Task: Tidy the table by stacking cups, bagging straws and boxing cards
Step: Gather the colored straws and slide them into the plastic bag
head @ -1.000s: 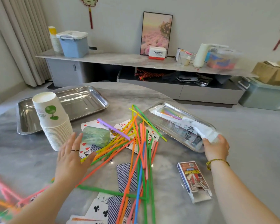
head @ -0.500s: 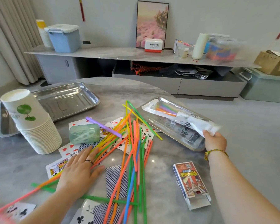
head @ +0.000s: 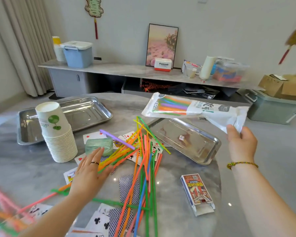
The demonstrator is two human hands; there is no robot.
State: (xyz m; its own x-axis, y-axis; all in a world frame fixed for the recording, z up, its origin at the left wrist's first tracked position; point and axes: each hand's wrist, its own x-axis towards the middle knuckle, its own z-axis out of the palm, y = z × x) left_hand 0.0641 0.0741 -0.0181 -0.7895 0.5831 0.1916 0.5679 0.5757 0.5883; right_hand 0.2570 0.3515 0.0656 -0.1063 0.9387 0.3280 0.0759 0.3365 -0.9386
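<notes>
My right hand (head: 240,142) grips the open end of a white straw bag (head: 195,108) and holds it in the air above the small steel tray (head: 203,151). A few straws show inside the bag. My left hand (head: 91,170) lies flat, fingers spread, on the pile of coloured straws (head: 143,161) at the table's middle. Playing cards (head: 128,189) lie scattered under and around the straws. A tall stack of white paper cups (head: 56,132) stands at the left. The red card box (head: 196,192) lies open at the right front.
A large steel tray (head: 85,113) sits behind the cups. A green wrapped bundle (head: 99,147) lies beside my left hand. More straws (head: 7,207) and cards reach the near left edge. A low cabinet (head: 126,72) with boxes stands beyond the table.
My right hand has lifted the straw bag off the small tray into the air. My left hand has slid right onto the straw pile.
</notes>
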